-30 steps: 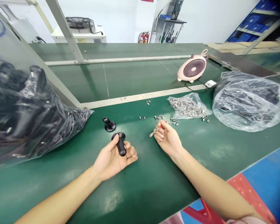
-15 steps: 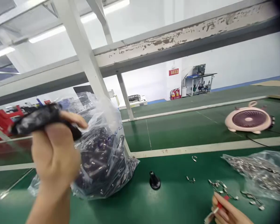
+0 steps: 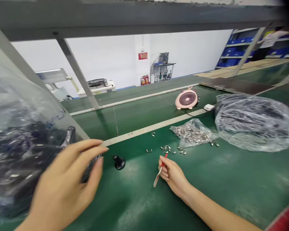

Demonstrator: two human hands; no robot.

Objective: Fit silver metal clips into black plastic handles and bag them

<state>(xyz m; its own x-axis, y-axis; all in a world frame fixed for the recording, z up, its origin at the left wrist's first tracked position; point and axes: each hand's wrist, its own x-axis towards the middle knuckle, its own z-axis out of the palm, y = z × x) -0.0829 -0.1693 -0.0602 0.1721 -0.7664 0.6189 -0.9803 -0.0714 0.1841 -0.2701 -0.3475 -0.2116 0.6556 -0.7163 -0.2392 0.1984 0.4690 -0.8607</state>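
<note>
My left hand [image 3: 67, 183] is spread beside the clear plastic bag of black parts [image 3: 21, 150], close against it. A dark blurred piece shows at its fingertips [image 3: 91, 170], and I cannot tell whether it is held. A black flared rubber part [image 3: 119, 162] stands on the green belt just to the right of those fingers. My right hand [image 3: 173, 175] pinches a small red-handled flat-blade tool [image 3: 159, 173]. Just above it lie several loose metal clips [image 3: 167, 149].
A clear bag of metal clips [image 3: 191, 134] and a large bag of dark parts [image 3: 252, 123] lie on the belt to the right. Behind them stand a pink fan [image 3: 186, 99] and a white adapter [image 3: 209, 107]. A person [image 3: 269, 41] stands at the blue-binned shelves [image 3: 238, 48] far back.
My view has swung up and back down. My left hand no longer rests on the belt with the black part in its palm and is now at the bag. My right hand keeps the tool.
</note>
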